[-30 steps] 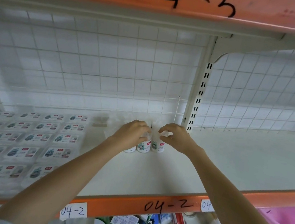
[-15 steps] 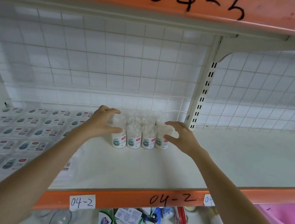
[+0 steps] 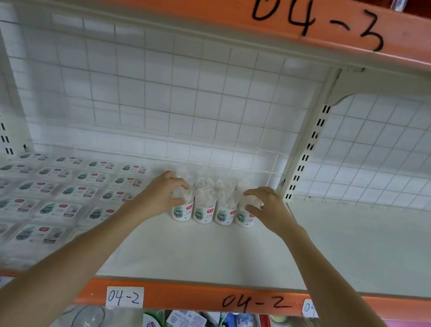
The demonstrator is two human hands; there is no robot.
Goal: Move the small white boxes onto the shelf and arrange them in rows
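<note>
Nearest the viewer, two bare forearms reach up and forward over the orange front rail (image 3: 192, 297) of the shelf (image 3: 225, 254) marked 04-2. Farther in, the left hand (image 3: 160, 197) curls its fingers and thumb round the leftmost box of a short row of small white boxes (image 3: 214, 212), while the right hand (image 3: 271, 211) cups the rightmost one, thumb in front and fingers over the top. The row stands upright between the two hands, its long axis running left to right, parallel to the rail and close to the wire grid (image 3: 162, 97) at the back. Both hands look about equally near, one at each end, so any squeezing or sliding of the row would probably come from both sides at once. To the left, just beside the left wrist, flat white packets (image 3: 51, 189) already lie in tidy rows. Behind the right hand rises a slotted upright post (image 3: 307, 147).
</note>
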